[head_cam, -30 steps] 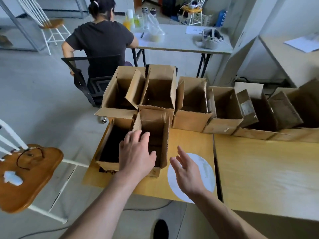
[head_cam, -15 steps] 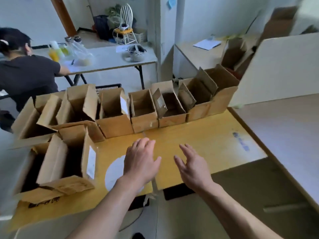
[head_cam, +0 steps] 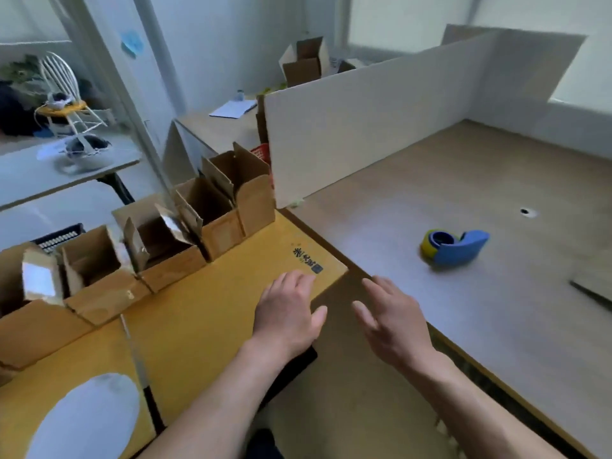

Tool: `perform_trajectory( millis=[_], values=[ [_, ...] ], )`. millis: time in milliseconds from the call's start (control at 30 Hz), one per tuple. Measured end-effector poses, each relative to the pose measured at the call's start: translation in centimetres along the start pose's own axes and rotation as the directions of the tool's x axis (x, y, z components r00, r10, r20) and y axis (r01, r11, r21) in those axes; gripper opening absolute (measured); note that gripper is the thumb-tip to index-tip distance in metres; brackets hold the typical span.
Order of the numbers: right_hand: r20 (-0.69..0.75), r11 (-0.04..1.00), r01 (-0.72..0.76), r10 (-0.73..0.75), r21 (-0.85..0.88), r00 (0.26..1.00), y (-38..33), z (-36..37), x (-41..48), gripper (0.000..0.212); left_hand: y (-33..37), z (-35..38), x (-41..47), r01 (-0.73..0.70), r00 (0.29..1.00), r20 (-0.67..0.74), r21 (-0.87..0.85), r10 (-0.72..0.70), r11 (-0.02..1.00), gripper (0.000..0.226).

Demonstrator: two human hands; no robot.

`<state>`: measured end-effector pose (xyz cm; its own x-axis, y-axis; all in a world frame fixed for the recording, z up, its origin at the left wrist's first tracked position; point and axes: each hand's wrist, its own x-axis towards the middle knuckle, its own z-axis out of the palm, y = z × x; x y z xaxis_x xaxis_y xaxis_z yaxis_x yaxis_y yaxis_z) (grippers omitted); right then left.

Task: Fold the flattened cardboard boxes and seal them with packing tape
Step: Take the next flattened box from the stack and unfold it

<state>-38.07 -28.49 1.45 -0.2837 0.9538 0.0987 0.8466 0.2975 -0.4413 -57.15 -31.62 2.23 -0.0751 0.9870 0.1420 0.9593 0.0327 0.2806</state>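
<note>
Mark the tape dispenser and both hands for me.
tape dispenser (head_cam: pixel 456 249): head view, on its blue body.
left hand (head_cam: pixel 287 313): head view, on the back of the hand.
right hand (head_cam: pixel 394 323): head view, on the back of the hand.

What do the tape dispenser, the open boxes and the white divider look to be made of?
Tape dispenser: probably moulded plastic, with a smooth, evenly blue body, rounded edges and a yellow part at the roll end.
Boxes: brown cardboard with a raw matte surface and creased, bent flaps.
Divider: a flat, matte white sheet, thin at the edge. It could be foam board or coated board; the picture does not show which.
</note>
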Motion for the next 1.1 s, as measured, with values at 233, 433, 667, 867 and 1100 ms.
perform_trajectory(
  millis=[233, 433, 667, 867, 1100],
  values=[
    [-0.096, 0.97, -0.235, 0.229, -0.057, 0.969, 8.5, -3.7, -0.1, 0.041, 8.2, 3.9, 6.0, -0.238, 0.966, 0.085, -0.057, 0.242, 0.97, 0.056],
    [-0.167, 0.892, -0.448, 0.433, -0.059, 0.886, 15.0, -5.8, 1.0, 0.049, 14.9, 7.9, 12.4, -0.411, 0.892, 0.143, -0.139, 0.429, 0.901, 0.058],
    [-0.236, 0.748, -0.663, 0.642, -0.015, 0.729, 21.1, -8.3, 2.5, 0.056, 22.8, 11.6, 20.2, -0.593, 0.75, 0.183, -0.241, 0.636, 0.768, 0.057],
    [-0.29, 0.605, -0.794, 0.771, 0.057, 0.566, 24.5, -9.6, 1.0, 0.055, 28.7, 14.3, 23.6, -0.697, 0.597, 0.244, -0.314, 0.764, 0.645, 0.053],
    [-0.33, 0.484, -0.863, 0.846, 0.145, 0.419, 29.9, -12.0, -0.9, 0.056, 35.3, 17.5, 25.3, -0.743, 0.487, 0.292, -0.358, 0.823, 0.566, 0.059]
  ],
)
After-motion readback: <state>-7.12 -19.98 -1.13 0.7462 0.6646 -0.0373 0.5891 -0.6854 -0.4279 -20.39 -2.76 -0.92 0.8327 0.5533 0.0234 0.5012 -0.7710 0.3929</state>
